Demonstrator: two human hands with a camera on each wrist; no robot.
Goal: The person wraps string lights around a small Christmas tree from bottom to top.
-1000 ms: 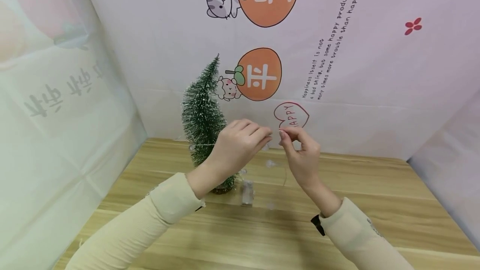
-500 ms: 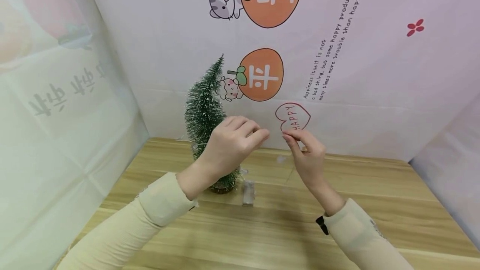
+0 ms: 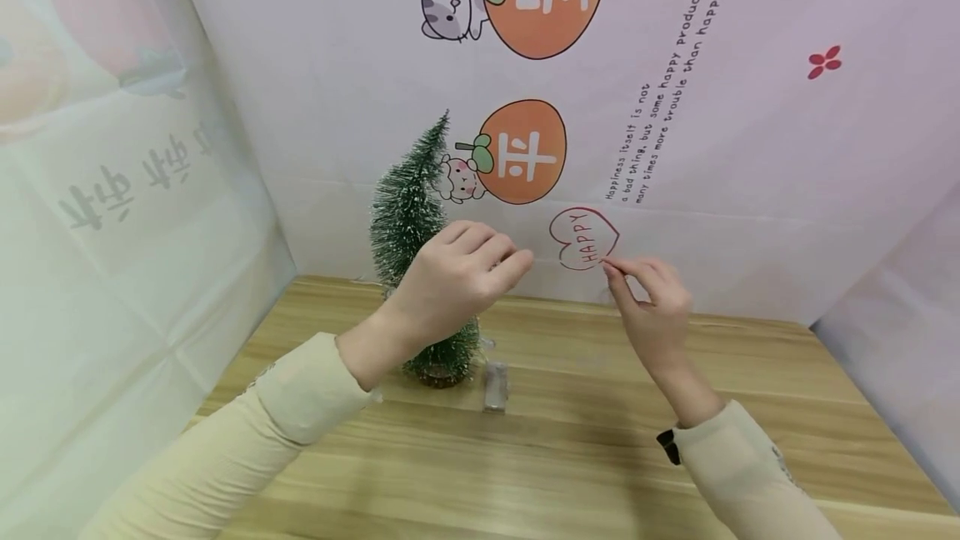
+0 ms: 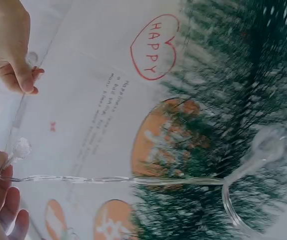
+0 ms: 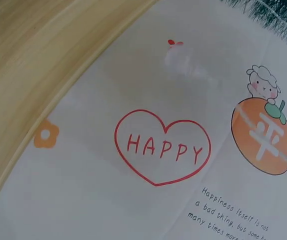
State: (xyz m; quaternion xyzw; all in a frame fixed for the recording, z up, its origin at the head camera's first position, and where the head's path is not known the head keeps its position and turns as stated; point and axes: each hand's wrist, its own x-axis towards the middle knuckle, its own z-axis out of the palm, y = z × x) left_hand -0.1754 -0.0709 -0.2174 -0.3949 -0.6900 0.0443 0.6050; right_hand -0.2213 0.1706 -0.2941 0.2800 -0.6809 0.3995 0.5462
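Observation:
A small green artificial Christmas tree point(image 3: 408, 223) with white-flecked bristles stands at the back left of the table, partly hidden by my left arm. My left hand point(image 3: 468, 273), in front of it, pinches the clear wire of a string of lights point(image 4: 83, 179). From those fingers the wire stretches across the tree in the left wrist view, past a clear bulb point(image 4: 268, 145); another bulb point(image 4: 21, 149) sits by the fingertips. Further right, my right hand point(image 3: 656, 311) pinches another part of the string between thumb and forefinger, with a bulb point(image 4: 32, 59) close by.
A small clear battery box point(image 3: 495, 386) lies on the wooden table point(image 3: 525, 473), right of the tree's base. Behind stands a white printed cloth backdrop point(image 3: 720, 148) with a red HAPPY heart point(image 5: 162, 147). Cloth also hangs along both sides.
My right hand has moved to the right, away from the left hand, still pinching the string. The left hand has shifted slightly left and up. Tree and battery box stay put.

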